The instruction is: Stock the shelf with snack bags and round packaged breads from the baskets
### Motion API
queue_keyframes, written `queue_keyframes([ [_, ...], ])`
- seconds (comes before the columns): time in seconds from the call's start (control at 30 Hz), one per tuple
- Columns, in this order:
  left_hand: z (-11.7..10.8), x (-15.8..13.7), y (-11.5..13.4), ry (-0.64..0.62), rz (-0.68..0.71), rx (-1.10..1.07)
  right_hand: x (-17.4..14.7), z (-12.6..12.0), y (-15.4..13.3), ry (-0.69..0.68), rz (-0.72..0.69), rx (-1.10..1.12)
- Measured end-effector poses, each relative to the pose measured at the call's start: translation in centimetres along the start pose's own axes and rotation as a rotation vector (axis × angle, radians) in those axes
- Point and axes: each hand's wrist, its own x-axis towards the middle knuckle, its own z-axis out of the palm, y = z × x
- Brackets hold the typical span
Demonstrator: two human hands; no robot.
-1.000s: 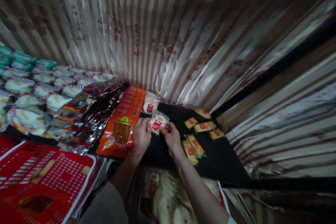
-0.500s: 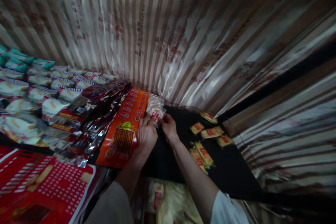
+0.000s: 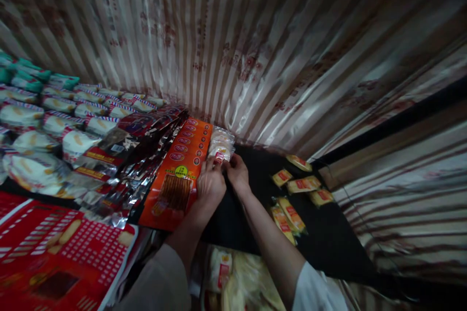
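Note:
A clear snack packet with a white round content and a red label (image 3: 221, 153) lies on the black table, in a short row of like packets against the curtain. My left hand (image 3: 211, 182) has its fingers closed on the near edge of this packet. From the right, my right hand (image 3: 238, 174) grips the packet's near right corner with bent fingers; its fingertips are partly hidden. Touching the row on its left is a flat orange package (image 3: 182, 165) with a picture of brown sticks, beside my left wrist.
Several small yellow packets (image 3: 304, 184) lie at the right on the black table (image 3: 328, 233). Dark red foil bags (image 3: 120, 141) and rows of white bags (image 3: 54, 129) fill the left. A red printed package (image 3: 62, 252) is front left; a plastic bag (image 3: 248, 277) lies below the table edge.
The view has shifted, so the table things appear slightly farther right. Both hands remain at the snack packet, which now sits closer in line with the packets behind it.

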Motion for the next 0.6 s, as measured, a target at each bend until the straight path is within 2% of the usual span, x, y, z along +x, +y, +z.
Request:
queue_keyframes([
  [0.17,-0.1,-0.3,0.2,0.05,0.028,0.028,-0.9,-0.2,-0.3,0.068,-0.032,0.073],
  [0.3,-0.1,-1.9,1.1,0.119,0.12,-0.001,-4.1,-2.8,-0.7,0.148,-0.131,0.058],
  [0.43,-0.2,-4.7,2.3,0.082,0.328,-0.142,-10.4,-7.3,0.3,0.124,-0.219,0.105],
  [0.6,-1.5,-9.2,3.6,-0.097,0.581,-0.335,-20.7,-12.6,3.9,0.087,-0.076,0.093],
])
